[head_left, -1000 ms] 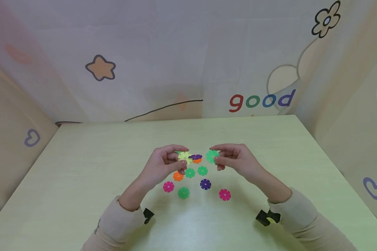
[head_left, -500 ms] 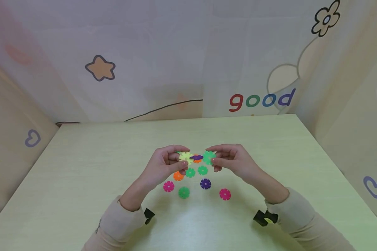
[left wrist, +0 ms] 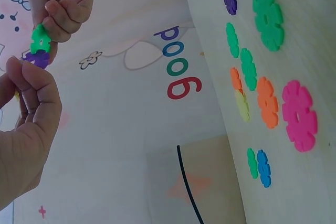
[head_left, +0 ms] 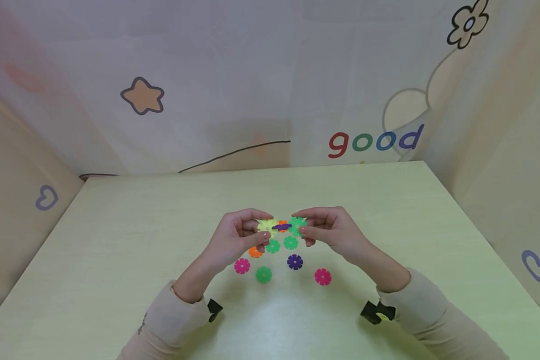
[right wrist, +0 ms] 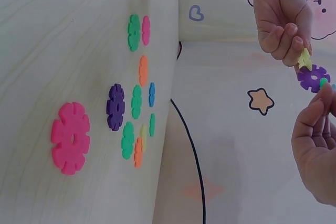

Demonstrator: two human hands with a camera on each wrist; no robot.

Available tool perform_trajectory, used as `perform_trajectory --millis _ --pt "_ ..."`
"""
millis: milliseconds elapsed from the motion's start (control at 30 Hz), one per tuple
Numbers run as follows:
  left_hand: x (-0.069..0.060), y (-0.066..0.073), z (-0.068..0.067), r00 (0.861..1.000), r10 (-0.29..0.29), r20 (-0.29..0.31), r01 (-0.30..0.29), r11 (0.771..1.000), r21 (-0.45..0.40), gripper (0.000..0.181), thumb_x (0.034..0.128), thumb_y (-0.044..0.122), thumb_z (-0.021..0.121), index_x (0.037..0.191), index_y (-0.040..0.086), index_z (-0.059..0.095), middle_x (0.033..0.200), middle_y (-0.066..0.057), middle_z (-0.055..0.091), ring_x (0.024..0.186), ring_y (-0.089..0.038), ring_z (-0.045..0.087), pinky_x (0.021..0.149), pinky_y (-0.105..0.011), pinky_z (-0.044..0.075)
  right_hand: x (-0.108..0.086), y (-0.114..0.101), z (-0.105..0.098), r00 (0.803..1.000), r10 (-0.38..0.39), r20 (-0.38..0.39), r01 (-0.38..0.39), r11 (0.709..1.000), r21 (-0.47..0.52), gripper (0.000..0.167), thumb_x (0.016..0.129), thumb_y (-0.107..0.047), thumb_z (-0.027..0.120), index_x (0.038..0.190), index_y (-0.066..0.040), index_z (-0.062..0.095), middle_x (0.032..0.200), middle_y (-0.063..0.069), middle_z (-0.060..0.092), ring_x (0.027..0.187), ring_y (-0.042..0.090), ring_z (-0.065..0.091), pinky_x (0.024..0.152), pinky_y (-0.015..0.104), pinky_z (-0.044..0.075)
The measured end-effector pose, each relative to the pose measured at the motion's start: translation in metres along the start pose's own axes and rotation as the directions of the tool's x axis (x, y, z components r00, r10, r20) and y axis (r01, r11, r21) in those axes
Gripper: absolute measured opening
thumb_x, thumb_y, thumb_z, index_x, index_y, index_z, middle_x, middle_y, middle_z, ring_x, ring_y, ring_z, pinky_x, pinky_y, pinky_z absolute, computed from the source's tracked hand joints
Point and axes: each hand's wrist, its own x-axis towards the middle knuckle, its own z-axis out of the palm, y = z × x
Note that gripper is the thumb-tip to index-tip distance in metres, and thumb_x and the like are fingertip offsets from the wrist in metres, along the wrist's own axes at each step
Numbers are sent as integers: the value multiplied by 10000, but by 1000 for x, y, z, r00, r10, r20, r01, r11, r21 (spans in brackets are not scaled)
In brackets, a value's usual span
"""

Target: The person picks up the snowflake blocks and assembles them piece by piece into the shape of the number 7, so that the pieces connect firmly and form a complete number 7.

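Observation:
Above the table, my left hand (head_left: 234,237) pinches a yellow notched disc (head_left: 266,227) between thumb and fingers. A purple disc (right wrist: 313,78), seen nearly edge-on from the head, joins the yellow disc's right side. My right hand (head_left: 337,231) pinches a green disc (head_left: 298,226) against the purple disc's other side. In the left wrist view, the green disc (left wrist: 40,39) meets the purple disc (left wrist: 37,59) just above my left fingertips. How deeply their notches interlock, I cannot tell.
Loose discs lie on the table (head_left: 139,250) below and beyond my hands: pink (head_left: 322,277), purple (head_left: 294,262), orange (left wrist: 268,102), several green (head_left: 263,275), a blue one (left wrist: 264,168) and a yellow one (left wrist: 242,105). A printed curtain (head_left: 234,75) stands behind the table.
My right hand has moved left, bringing the green disc from apart to against the purple one. My left hand has hardly moved, still pinching the yellow disc.

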Motion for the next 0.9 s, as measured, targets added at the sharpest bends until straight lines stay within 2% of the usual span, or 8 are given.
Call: perform_trajectory --millis 167,233,467,600,767,900 --pt "-1 -1 1 1000 14 -14 -14 1000 9 297 820 -70 610 1114 -71 569 669 -152 591 568 -153 601 644 -294 543 -1 -3 3 1000 -2 -27 1 999 -41 281 839 -17 628 1110 54 609 705 132 581 612 187 583 650 271 533" --pt "-1 -1 1 1000 17 -19 -16 1000 15 296 817 -73 612 1111 -67 575 660 -119 594 562 -151 601 639 -292 543 -1 -4 4 999 -5 -34 3 998 -58 281 835 -13 631 1107 54 613 703 133 578 609 191 581 641 267 532" --pt "-2 -2 1 998 55 -10 -55 998 31 285 811 -92 609 1092 -105 567 675 -193 593 556 -171 595 585 -290 538 -1 -4 7 999 -15 -41 11 997 -81 277 829 6 631 1101 58 617 710 177 568 605 195 574 621 251 526" --pt "-1 -3 1 998 54 -9 -53 998 46 284 809 -88 615 1091 -94 577 682 -157 610 560 -177 594 569 -305 537 -1 -3 9 999 -7 -46 4 997 -74 282 826 13 632 1103 63 614 705 134 579 607 195 577 620 245 524" --pt "-1 -4 1 998 59 -19 -57 997 52 282 809 -87 615 1087 -99 573 678 -141 617 558 -173 597 574 -288 538 0 -1 12 998 -21 -51 17 997 -76 282 828 6 633 1105 58 615 712 145 589 617 203 577 609 242 518" --pt "-2 -3 1 999 31 -26 -30 999 24 278 811 -87 612 1085 -80 567 679 -121 616 560 -167 601 595 -278 541 1 0 12 998 -33 -48 29 997 -76 284 833 -1 628 1113 47 613 699 117 575 626 201 581 610 242 518"
